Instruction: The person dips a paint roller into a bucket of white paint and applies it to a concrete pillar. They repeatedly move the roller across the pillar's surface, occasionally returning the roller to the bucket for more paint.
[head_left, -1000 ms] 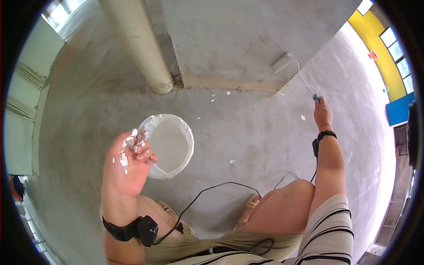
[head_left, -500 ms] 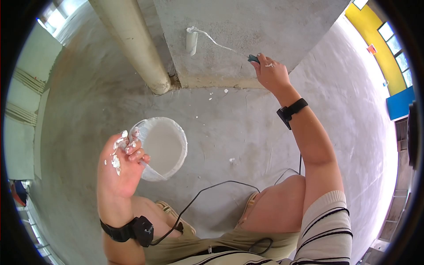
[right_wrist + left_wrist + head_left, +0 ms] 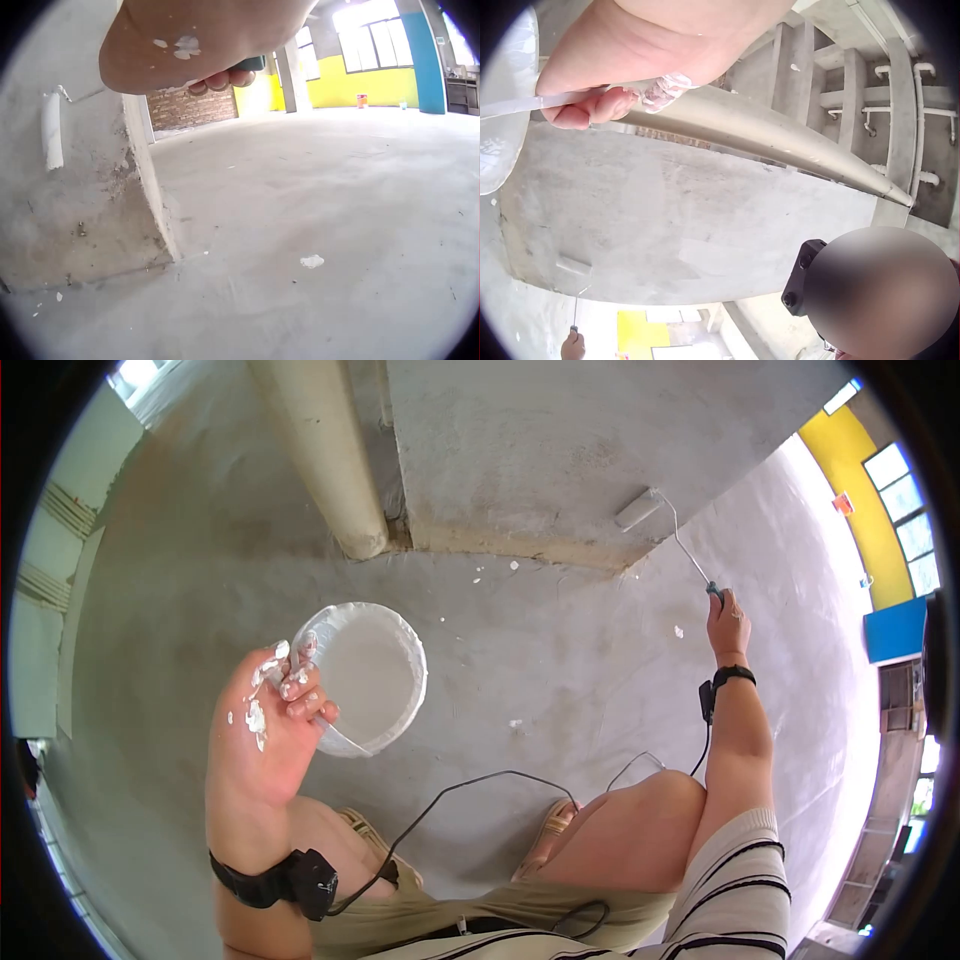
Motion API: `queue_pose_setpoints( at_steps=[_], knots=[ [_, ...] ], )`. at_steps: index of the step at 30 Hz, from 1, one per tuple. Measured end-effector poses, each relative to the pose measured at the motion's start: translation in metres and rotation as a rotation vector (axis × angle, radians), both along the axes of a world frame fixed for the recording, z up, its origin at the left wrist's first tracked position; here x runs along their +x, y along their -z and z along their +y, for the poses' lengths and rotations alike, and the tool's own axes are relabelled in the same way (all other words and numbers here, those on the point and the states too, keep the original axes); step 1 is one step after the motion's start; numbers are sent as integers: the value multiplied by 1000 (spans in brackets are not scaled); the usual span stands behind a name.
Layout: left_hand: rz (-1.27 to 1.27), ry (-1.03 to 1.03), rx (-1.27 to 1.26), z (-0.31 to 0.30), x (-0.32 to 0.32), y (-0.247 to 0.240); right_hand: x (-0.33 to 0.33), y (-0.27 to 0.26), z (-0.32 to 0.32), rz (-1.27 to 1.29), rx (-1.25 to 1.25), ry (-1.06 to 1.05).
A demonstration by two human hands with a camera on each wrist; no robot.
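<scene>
My left hand (image 3: 262, 735), smeared with white paint, has its fingers curled round the pale plastic handle (image 3: 525, 106) of a white bucket (image 3: 421, 678). The bucket's inside looks whitish in the head view, and white paint coats its rim. Out to the right, my right hand (image 3: 729, 632) grips the dark green handle (image 3: 253, 64) of a paint roller (image 3: 640, 510). Its white sleeve lies against the grey wall near the wall's right-hand corner. In the right wrist view the roller's sleeve (image 3: 51, 133) stands nearly upright on the wall, and white splashes mark the hand.
A thick pipe (image 3: 325, 460) runs down beside the wall (image 3: 500, 450) to the floor. White paint spots (image 3: 312, 261) dot the grey floor. A black cable (image 3: 470, 777) loops from the left wrist across the legs. Farther off are a yellow wall (image 3: 845, 480) and windows.
The right hand swung the roller left across the wall half a second ago, and has now brought it back right near the corner. The left hand keeps its hold on the bucket handle.
</scene>
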State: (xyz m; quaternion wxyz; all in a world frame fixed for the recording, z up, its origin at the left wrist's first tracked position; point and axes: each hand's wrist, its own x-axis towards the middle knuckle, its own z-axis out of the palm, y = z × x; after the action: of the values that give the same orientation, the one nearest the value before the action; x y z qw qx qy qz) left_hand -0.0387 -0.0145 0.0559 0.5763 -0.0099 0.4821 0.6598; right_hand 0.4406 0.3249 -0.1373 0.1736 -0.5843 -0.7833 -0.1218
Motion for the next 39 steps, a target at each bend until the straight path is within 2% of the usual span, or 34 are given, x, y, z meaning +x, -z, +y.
queue_pose_setpoints(
  at_steps=[5, 8, 10, 11, 14, 18, 22, 23, 24, 26, 28, 30, 34, 36, 39],
  knots=[
    [9, -27, 15, 2, 0, 3, -31, -2, 10, 47, -39, -36],
    [24, -8, -3, 9, 0, 1, -113, -27, 10, 45, -98, -137],
    [3, -19, 2, 10, -3, 3, -163, -42, 13, 51, -54, -297],
    [4, -12, 0, 11, -3, 4, -187, -60, 6, 50, -95, -289],
    [18, 20, -8, 13, -2, 3, -207, -83, -4, 102, -58, -358],
    [-2, 4, -24, 10, -2, 5, -140, -54, 21, 129, 72, -331],
    [-22, 15, -19, 6, -1, 5, -47, -29, 22, 107, 134, -142],
    [-22, 15, -17, 6, -1, 5, -27, -21, 17, 68, 46, -51],
    [-20, 19, -11, 6, 0, 6, -11, -12, 13, 68, 47, -50],
    [-18, 24, -6, 6, 0, 6, 9, 1, 7, 75, 15, 57],
    [-17, 32, -1, 8, 1, 6, 4, -2, 8, 61, 0, 60],
    [-19, 33, -5, 8, -1, 7, -16, -12, 11, 51, -14, 66],
    [5, 12, -39, 12, 3, 4, -98, -49, 14, 82, -23, -124],
    [3, 16, -29, 12, 2, 6, -144, -60, 15, 134, 16, -288],
    [4, 20, -8, 10, 0, 8, -197, -89, 0, 126, -21, -316]
  ],
)
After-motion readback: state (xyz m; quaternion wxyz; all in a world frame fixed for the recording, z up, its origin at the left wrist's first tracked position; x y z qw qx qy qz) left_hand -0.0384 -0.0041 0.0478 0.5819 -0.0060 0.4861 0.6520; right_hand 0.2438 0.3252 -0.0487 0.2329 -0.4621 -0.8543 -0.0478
